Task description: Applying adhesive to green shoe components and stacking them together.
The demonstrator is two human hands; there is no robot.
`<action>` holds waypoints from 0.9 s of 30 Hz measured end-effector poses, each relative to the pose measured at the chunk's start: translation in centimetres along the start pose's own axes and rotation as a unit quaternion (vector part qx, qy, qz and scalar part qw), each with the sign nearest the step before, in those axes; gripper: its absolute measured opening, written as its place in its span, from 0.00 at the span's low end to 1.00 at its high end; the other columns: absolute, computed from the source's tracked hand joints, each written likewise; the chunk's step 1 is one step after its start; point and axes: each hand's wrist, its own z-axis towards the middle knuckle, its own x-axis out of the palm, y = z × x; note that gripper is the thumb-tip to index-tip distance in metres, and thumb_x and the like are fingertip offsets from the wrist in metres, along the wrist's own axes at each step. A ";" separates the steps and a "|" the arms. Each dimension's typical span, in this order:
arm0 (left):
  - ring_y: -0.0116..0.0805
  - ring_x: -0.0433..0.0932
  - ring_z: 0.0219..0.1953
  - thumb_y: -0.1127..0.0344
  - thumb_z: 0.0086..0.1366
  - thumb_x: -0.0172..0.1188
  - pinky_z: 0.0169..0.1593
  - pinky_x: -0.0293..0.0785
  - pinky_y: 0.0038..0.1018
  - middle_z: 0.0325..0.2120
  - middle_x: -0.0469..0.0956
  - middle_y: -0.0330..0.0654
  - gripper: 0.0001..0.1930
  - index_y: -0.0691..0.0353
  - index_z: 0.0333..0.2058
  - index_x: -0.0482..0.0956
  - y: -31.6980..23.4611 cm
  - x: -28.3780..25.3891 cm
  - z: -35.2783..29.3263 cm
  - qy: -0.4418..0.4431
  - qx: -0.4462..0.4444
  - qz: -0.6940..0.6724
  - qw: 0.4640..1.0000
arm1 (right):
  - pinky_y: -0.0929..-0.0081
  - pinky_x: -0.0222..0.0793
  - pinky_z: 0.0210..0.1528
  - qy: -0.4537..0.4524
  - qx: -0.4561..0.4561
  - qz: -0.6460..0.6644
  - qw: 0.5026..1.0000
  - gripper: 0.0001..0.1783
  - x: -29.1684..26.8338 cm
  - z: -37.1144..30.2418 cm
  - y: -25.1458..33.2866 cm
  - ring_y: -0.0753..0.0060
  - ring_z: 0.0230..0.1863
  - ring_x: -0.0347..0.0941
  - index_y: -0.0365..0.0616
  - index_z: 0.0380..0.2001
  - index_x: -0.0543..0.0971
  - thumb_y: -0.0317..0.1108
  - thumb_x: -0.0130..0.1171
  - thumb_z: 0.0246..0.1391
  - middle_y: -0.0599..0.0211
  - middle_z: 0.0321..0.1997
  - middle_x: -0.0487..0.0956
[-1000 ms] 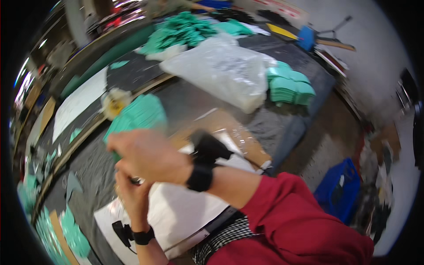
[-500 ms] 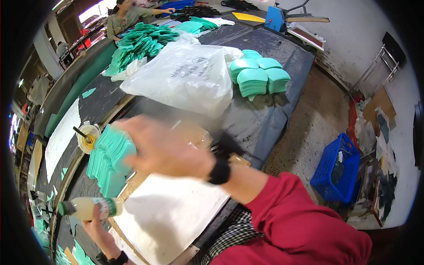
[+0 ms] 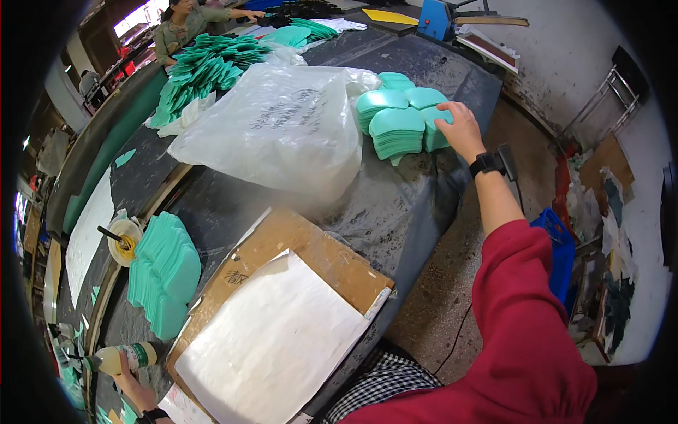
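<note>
On the right of the table, several stacks of mint-green shaped pads (image 3: 397, 133) stand close together. My right hand (image 3: 462, 128) is at the right-hand stack, its fingers and thumb apart and bent over the edge; contact is hard to judge. Low on the left, my left hand (image 3: 131, 384) is closed around a plastic bottle (image 3: 126, 358) of pale yellow liquid with a green cap. The bottle lies nearly level over the table. Before me a brown board (image 3: 321, 247) carries a white sheet (image 3: 272, 346). Overlapping green pads (image 3: 166, 268) lie beside it on the left.
A big translucent plastic bag (image 3: 282, 127) lies mid-table, a heap of green pads (image 3: 201, 71) behind it. A tub (image 3: 126, 240) with a stick stands left. Across the table is another person (image 3: 191, 28). A blue crate (image 3: 558, 258) sits on the floor at right.
My right hand has swung from above the white sheet to the stacks at the far right. My left hand still grips the bottle, now a little lower and further left.
</note>
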 end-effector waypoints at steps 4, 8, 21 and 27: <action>0.25 0.77 0.40 0.60 0.66 0.68 0.43 0.72 0.24 0.42 0.77 0.33 0.26 0.62 0.58 0.72 -3.6 3.9 -4.1 -0.065 -0.011 0.058 0.996 | 0.49 0.67 0.59 0.103 0.028 -0.051 0.993 0.20 0.2 0.6 -0.8 0.48 0.57 0.74 0.51 0.46 0.81 0.52 0.62 0.57 0.59 0.52 0.80; 0.21 0.73 0.39 0.58 0.67 0.67 0.41 0.69 0.26 0.40 0.76 0.33 0.31 0.58 0.65 0.69 0.4 -2.4 -3.3 -0.100 -0.065 0.129 0.984 | 0.50 0.66 0.60 0.106 0.036 -0.019 0.994 0.24 1.1 1.3 -1.4 0.49 0.57 0.74 0.51 0.47 0.81 0.57 0.61 0.58 0.58 0.53 0.80; 0.35 0.73 0.26 0.65 0.69 0.66 0.37 0.71 0.32 0.19 0.71 0.38 0.12 0.61 0.27 0.76 -3.0 3.0 -15.9 0.035 -0.219 -0.224 0.949 | 0.55 0.65 0.61 0.168 0.015 0.045 0.985 0.29 0.4 0.3 -3.9 0.49 0.57 0.71 0.45 0.43 0.81 0.62 0.61 0.56 0.56 0.53 0.76; 0.19 0.67 0.27 0.65 0.72 0.60 0.31 0.69 0.21 0.32 0.71 0.30 0.25 0.60 0.66 0.69 -4.4 9.8 -16.9 0.113 -0.170 -0.178 0.963 | 0.62 0.67 0.53 0.193 -0.010 0.194 0.962 0.22 -0.5 -2.2 -3.4 0.55 0.46 0.73 0.41 0.32 0.72 0.49 0.67 0.53 0.60 0.38 0.75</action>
